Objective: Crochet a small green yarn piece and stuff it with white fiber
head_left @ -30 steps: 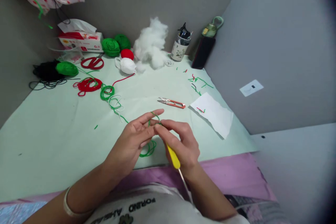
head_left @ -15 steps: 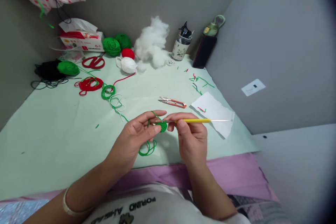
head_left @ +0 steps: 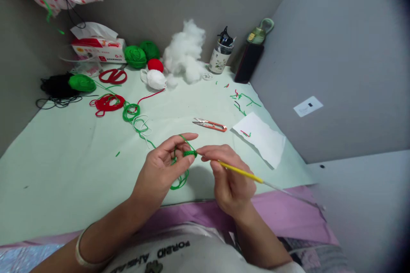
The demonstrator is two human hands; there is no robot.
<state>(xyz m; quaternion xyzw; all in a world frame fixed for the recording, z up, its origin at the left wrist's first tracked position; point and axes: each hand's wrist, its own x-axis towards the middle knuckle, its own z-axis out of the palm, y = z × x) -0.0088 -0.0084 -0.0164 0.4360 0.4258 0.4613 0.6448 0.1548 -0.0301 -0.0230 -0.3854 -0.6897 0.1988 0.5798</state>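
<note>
A small green crocheted piece [head_left: 190, 153] is pinched between the thumb and fingers of my left hand [head_left: 165, 164]. Green yarn [head_left: 187, 141] runs from it over my raised left index finger, and more loops hang below the hand. My right hand [head_left: 232, 179] grips a crochet hook [head_left: 241, 172] by its yellow handle. The hook's tip end meets the right edge of the crocheted piece, where my right fingertips partly hide it. Its other metal end slants down to the right.
Orange thread snips [head_left: 209, 125] lie beyond my hands, left of a white paper sheet [head_left: 261, 140]. Yarn coils [head_left: 110, 103], red scissors [head_left: 113, 76], a tissue box [head_left: 98, 50], white stuffing [head_left: 185, 53], a jar [head_left: 219, 59] and a dark phone [head_left: 249, 63] stand farther back.
The crochet hook has swung from nearly level to slanted, its rear end dropping. The crocheted piece has tilted from face-on to edge-on and shifted slightly left with my left hand.
</note>
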